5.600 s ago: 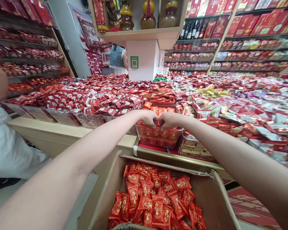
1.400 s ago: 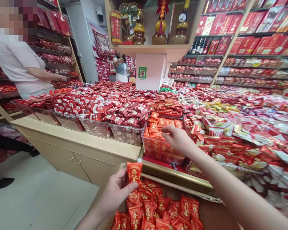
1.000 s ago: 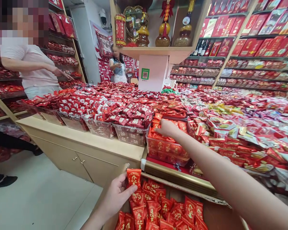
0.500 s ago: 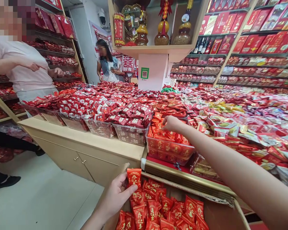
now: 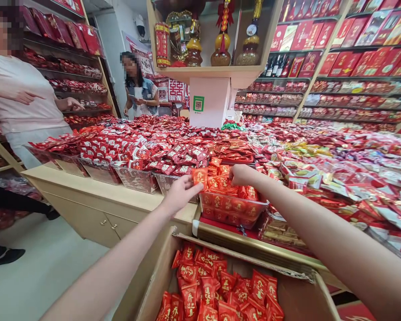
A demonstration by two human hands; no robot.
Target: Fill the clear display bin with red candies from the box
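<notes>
My left hand (image 5: 181, 192) pinches one red packet with gold lettering (image 5: 199, 177) at the left rim of a clear plastic bin (image 5: 232, 209). The bin holds more red packets of the same kind. My right hand (image 5: 243, 174) reaches over the bin's right side, its fingers curled down among the packets; whether they grip one is hidden. Below, nearest to me, an open cardboard box (image 5: 304, 290) contains many loose red packets (image 5: 209, 290).
Clear bins (image 5: 135, 178) of wrapped sweets line the wooden counter (image 5: 67, 187) to the left. A display cabinet (image 5: 207, 71) rises behind. One person (image 5: 30, 98) stands at the left, another (image 5: 142, 96) farther back.
My left hand has moved up from the cardboard box to the bin with the red packet. My right hand remains over the bin, its fingers lower among the packets.
</notes>
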